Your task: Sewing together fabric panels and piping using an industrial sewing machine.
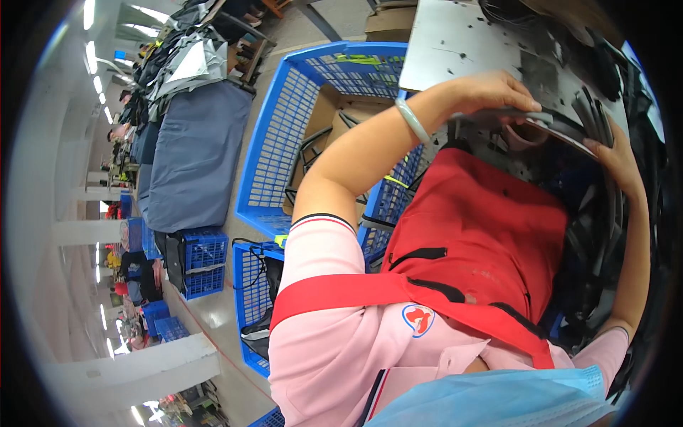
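My left hand (491, 92) reaches across my body with its fingers closed over the top edge of a flat dark curved piece (562, 128). A pale green bangle (413, 121) sits on that wrist. My right hand (620, 160) holds the same dark piece from its right side, fingers spread along the edge. The piece hovers over my red apron (484, 235), just in front of a grey metal worktop (462, 43). More dark curved pieces (605, 242) are stacked in a heap at my right side.
A large blue plastic crate (284, 135) with a cardboard box and dark parts stands at my left. Smaller blue crates (203, 260) sit on the floor beyond it. A long table under grey cloth (196, 156) runs away to the left, with other people far off.
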Available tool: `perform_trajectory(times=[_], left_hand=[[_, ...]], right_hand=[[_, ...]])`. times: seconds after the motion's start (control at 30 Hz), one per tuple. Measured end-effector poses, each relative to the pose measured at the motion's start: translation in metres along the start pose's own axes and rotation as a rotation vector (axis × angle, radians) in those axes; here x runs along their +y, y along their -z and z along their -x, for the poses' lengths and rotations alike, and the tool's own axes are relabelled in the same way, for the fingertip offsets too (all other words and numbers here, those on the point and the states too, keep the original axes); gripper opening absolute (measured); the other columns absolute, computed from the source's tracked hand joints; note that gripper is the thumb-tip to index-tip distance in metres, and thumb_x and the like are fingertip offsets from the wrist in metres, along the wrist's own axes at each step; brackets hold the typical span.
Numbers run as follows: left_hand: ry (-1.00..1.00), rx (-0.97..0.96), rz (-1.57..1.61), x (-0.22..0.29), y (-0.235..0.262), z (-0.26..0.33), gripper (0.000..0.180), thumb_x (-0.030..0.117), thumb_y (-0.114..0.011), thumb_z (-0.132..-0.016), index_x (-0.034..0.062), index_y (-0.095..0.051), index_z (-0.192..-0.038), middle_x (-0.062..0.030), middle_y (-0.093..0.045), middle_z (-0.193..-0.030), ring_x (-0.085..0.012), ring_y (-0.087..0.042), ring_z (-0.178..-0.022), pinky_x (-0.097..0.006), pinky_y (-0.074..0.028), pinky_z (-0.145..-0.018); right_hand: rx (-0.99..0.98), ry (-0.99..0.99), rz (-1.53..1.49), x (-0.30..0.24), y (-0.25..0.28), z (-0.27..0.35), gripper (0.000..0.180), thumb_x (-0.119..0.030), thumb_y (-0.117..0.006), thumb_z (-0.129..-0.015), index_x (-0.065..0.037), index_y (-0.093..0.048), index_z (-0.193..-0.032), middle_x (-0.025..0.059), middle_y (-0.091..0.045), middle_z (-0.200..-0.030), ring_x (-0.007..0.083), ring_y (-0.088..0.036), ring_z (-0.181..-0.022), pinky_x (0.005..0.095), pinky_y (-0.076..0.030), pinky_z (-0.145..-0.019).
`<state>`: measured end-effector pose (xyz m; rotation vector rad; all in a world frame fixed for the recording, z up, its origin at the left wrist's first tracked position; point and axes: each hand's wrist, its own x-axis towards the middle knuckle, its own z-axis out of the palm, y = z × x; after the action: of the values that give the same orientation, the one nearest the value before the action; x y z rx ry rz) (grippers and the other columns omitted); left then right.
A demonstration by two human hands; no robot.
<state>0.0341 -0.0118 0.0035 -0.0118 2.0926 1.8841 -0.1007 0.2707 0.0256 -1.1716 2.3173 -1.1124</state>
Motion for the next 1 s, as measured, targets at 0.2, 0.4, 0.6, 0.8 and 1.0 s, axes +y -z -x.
perform_trajectory(times=[0.2, 0.4, 0.6, 0.8, 1.0], left_hand=[[-0.493, 0.418, -0.981, 0.030, -0.013, -0.016, 0.027, 0.033, -0.068, -0.087, 0.0091, -0.076, -0.097, -0.0032, -0.069, -0.075, -0.0100, -0.061, -0.070, -0.026, -0.050, -0.069], [-0.433, 0.340, -0.688, 0.029, 0.013, -0.037, 0.034, 0.035, -0.067, -0.088, 0.0051, -0.075, -0.101, -0.0046, -0.069, -0.076, -0.0105, -0.060, -0.070, -0.027, -0.049, -0.066], [-0.340, 0.359, -0.547, 0.031, 0.011, -0.052, 0.034, 0.031, -0.070, -0.085, 0.0012, -0.074, -0.100, -0.0066, -0.070, -0.078, -0.0114, -0.063, -0.070, -0.026, -0.049, -0.067], [-0.269, 0.408, -0.552, 0.027, 0.012, -0.067, 0.032, 0.030, -0.070, -0.086, 0.0009, -0.075, -0.098, -0.0042, -0.068, -0.073, -0.0083, -0.058, -0.067, -0.024, -0.046, -0.063], [-0.302, 0.419, -0.568, 0.022, 0.021, -0.078, 0.030, 0.030, -0.070, -0.086, 0.0023, -0.076, -0.094, -0.0027, -0.065, -0.066, -0.0073, -0.056, -0.063, -0.024, -0.044, -0.060]], right_hand=[[0.084, -0.011, 0.273, 0.014, 0.026, -0.008, 0.052, -0.030, -0.069, -0.079, 0.004, -0.057, -0.117, 0.0095, -0.063, -0.097, 0.0177, -0.057, -0.092, 0.0296, -0.043, -0.088], [0.116, -0.019, 0.125, -0.005, 0.030, -0.029, 0.052, -0.028, -0.075, -0.075, 0.001, -0.060, -0.117, 0.0106, -0.066, -0.101, 0.0197, -0.060, -0.093, 0.0316, -0.046, -0.086], [0.048, -0.172, 0.092, -0.019, 0.044, -0.025, 0.061, -0.033, -0.078, -0.073, 0.002, -0.061, -0.119, 0.0130, -0.068, -0.106, 0.0206, -0.061, -0.099, 0.0322, -0.046, -0.091], [0.069, -0.230, 0.191, -0.005, 0.044, -0.040, 0.058, -0.036, -0.080, -0.073, -0.001, -0.064, -0.115, 0.0120, -0.069, -0.101, 0.0209, -0.062, -0.096, 0.0322, -0.046, -0.088], [0.055, -0.185, 0.094, 0.003, 0.046, -0.048, 0.049, -0.030, -0.079, -0.075, -0.001, -0.065, -0.112, 0.0100, -0.069, -0.099, 0.0177, -0.061, -0.093, 0.0312, -0.047, -0.086]])
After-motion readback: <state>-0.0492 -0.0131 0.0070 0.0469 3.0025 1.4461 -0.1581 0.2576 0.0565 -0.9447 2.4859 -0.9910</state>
